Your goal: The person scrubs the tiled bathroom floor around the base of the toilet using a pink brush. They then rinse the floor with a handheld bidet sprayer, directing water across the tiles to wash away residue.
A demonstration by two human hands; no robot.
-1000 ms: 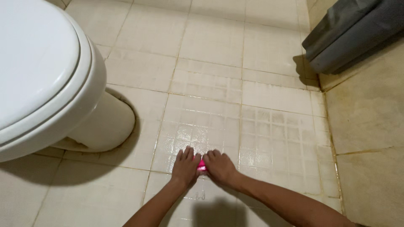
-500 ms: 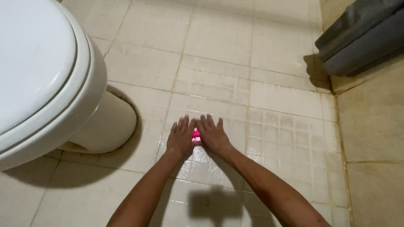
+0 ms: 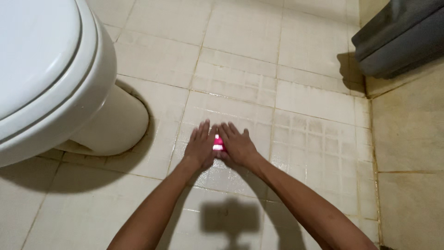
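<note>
This is a home bathroom. A white toilet (image 3: 51, 78) with its lid down stands just left of the hands (image 3: 219, 147), its base on a floor of pale, wet tiles (image 3: 296, 55). A grey bin (image 3: 402, 37) sits far right, against the wall.

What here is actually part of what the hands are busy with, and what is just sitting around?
In use:
left hand, flat on the floor
right hand, flat beside it
small pink object, pressed between the two hands
tiled floor, under the hands

Just there:
white toilet, to the left
grey object, top right corner
</note>
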